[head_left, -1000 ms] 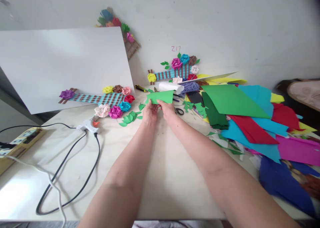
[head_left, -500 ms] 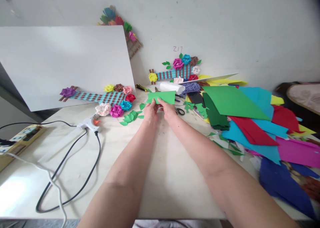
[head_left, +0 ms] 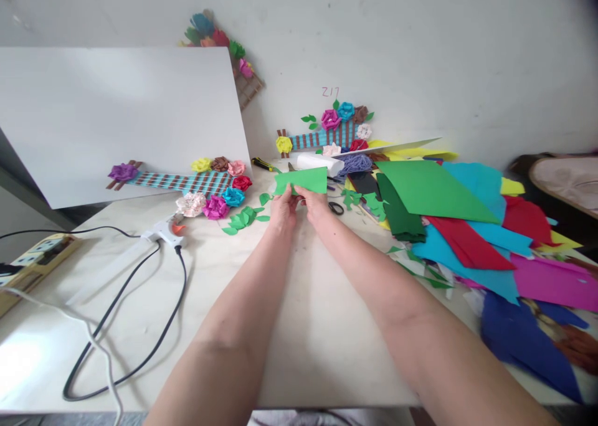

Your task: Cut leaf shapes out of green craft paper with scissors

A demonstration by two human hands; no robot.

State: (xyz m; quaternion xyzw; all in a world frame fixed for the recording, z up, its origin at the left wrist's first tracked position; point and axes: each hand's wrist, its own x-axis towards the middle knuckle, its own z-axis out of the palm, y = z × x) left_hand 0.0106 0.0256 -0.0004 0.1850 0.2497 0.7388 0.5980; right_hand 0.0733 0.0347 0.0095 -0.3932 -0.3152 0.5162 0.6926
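Both my hands grip one piece of green paper (head_left: pixel 306 179) above the middle of the table. My left hand (head_left: pixel 283 208) pinches its lower left edge, thumb on top. Close beside it, my right hand (head_left: pixel 314 205) holds the lower edge, with the fingers partly hidden underneath. Left of my hands lies a small pile of green paper leaves (head_left: pixel 243 219). Just right of my right hand rest scissors with black handles (head_left: pixel 336 208). Further right are green cut-out scraps (head_left: pixel 372 204).
A hot glue gun (head_left: pixel 163 231) with a looping black cord lies at left near a power strip (head_left: pixel 35 264). Paper-flower decorations (head_left: pixel 187 182) lean on a white board (head_left: pixel 121 121). Coloured paper sheets (head_left: pixel 439 189) heap at right; purple yarn (head_left: pixel 356 163) sits behind.
The right edge of the green paper has tilted up slightly, and my fingers have shifted a little along its lower edge. The whole view has moved slightly.
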